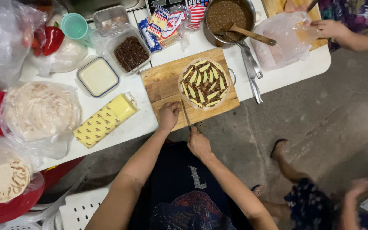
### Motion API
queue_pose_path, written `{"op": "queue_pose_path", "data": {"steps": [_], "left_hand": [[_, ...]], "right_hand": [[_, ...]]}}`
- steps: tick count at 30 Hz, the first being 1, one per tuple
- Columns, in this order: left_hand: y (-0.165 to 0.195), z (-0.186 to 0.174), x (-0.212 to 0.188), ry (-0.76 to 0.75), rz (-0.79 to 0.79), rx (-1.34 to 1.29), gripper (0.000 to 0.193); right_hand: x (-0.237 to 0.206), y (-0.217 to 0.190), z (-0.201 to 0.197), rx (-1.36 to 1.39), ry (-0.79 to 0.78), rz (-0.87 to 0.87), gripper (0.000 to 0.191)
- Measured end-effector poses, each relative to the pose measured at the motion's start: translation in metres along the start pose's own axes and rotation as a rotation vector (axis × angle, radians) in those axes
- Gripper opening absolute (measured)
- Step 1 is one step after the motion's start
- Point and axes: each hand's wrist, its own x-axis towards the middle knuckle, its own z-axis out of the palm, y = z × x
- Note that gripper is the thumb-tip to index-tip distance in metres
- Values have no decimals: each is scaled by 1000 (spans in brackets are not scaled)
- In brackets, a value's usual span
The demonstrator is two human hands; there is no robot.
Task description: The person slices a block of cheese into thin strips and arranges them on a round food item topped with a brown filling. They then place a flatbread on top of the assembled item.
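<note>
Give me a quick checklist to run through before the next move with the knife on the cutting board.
1. Knife held firm: ok, the right hand grips its handle, blade lying over the board.
2. Left hand away from the blade: ok, it rests on the cutting board beside the blade, apart from it.
3. Board steady: cannot tell, its near edge seems to overhang the white table.
4. Tortilla fully on the board: ok, topped with filling and cheese strips.
5. Cheese block within reach: ok, just left of the board.
6. Other person's hand away from the board: ok, it is at a plastic bag on the far corner.
</note>
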Motion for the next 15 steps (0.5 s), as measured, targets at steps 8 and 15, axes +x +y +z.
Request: {"op": "queue_pose_path", "data": {"steps": [8,15], "left_hand": [[-1,4,-1,-31,1,18,33],[2,3,1,-62,-10,20,35]], "right_hand": [[1,-4,-4,24,-32,13,25],[2,-8,-3,-11,-48,-6,31]]}}
